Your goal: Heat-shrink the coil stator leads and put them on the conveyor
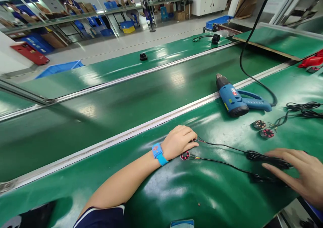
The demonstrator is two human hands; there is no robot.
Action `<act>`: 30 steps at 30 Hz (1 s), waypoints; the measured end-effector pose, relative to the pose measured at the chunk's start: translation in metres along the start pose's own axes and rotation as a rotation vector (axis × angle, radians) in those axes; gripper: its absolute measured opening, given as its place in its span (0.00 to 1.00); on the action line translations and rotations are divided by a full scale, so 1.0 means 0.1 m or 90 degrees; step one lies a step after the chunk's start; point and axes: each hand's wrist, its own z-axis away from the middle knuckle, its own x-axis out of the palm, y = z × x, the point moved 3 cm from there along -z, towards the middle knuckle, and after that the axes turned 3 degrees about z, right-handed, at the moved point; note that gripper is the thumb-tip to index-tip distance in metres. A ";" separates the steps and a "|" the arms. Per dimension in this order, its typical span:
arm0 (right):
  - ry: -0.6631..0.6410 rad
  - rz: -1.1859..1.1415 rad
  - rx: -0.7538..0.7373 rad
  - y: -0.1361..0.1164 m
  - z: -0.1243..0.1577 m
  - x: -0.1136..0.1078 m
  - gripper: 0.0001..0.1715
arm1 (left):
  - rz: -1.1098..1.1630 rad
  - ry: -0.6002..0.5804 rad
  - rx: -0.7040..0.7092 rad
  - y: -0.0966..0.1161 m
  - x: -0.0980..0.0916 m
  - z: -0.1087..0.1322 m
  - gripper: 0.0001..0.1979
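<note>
- Left hand (178,141) curled palm-down on the green bench mat (176,194), fingers closed over a small round motor stator (185,155) with red windings; only its near edge peeks out below the knuckles, so cannot tell how firmly it is pinched.
- Blue anti-static wrist strap (158,154) on the left wrist.
- Right hand (300,172) flat and spread at the right edge of the mat, fingers pressing on a black coiled wire bundle (264,157); gripping nothing, only pinning it down.
- 2 thin black leads (222,147) running left to right across the mat from the stator under the left hand to the bundles under the right hand, lying fairly straight.
- 2 more stators (263,128) farther right, well apart from both hands, their wires trailing to another black tangle (302,108).
- Blue heat gun (233,98) lying on its side at the far edge of the mat, nozzle pointing away, black cord looping up and off to the far right.
- Likely best handled by holding the stator by its rim, not the windings, and keeping the leads slack enough not to tug the solder points; judged from the layout only.
- Worth keeping wrists and leads well away from the heat gun nozzle, which could be hot.
- Empty conveyor belt (121,100) beyond the metal rail; other people seated at benches far off.
</note>
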 end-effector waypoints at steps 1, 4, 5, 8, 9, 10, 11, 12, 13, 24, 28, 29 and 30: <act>0.007 0.001 -0.041 -0.02 -0.04 0.04 0.30 | 0.006 -0.007 0.009 -0.02 0.04 -0.03 0.12; 0.006 0.007 -0.104 0.01 -0.07 0.09 0.23 | -0.004 -0.029 0.006 -0.05 0.14 -0.04 0.13; 0.002 0.013 -0.103 0.03 -0.07 0.08 0.23 | -0.011 -0.032 0.000 -0.05 0.15 -0.02 0.13; 0.012 0.034 -0.075 -0.06 -0.12 -0.03 0.27 | -0.025 -0.032 -0.012 -0.04 0.16 0.01 0.09; 0.018 0.028 -0.074 -0.16 -0.17 -0.07 0.28 | -0.029 -0.031 -0.016 -0.04 0.16 0.01 0.09; 0.026 0.010 -0.076 -0.30 -0.25 -0.10 0.29 | -0.035 -0.031 -0.022 -0.03 0.16 0.01 0.09; 0.033 -0.008 -0.086 -0.47 -0.35 -0.10 0.28 | -0.040 -0.031 -0.029 -0.02 0.17 0.01 0.09; 0.045 -0.043 -0.094 -0.64 -0.46 -0.09 0.25 | -0.045 -0.029 -0.036 -0.01 0.17 0.00 0.09; 0.064 -0.091 -0.106 -0.81 -0.59 -0.06 0.23 | -0.047 -0.022 -0.041 0.00 0.18 0.00 0.09; -0.084 -0.392 -0.073 -1.40 -1.13 0.67 0.03 | -0.007 0.047 -0.033 0.03 0.13 -0.02 0.12; -0.071 -0.406 -0.083 -1.42 -1.11 0.68 0.03 | -0.020 0.012 -0.061 -0.06 0.05 0.02 0.14; -0.068 -0.409 -0.086 -1.42 -1.12 0.67 0.04 | -0.029 -0.004 -0.060 -0.08 0.03 0.03 0.13; -0.065 -0.414 -0.086 -1.42 -1.13 0.66 0.04 | -0.035 -0.022 -0.058 -0.10 0.02 0.04 0.13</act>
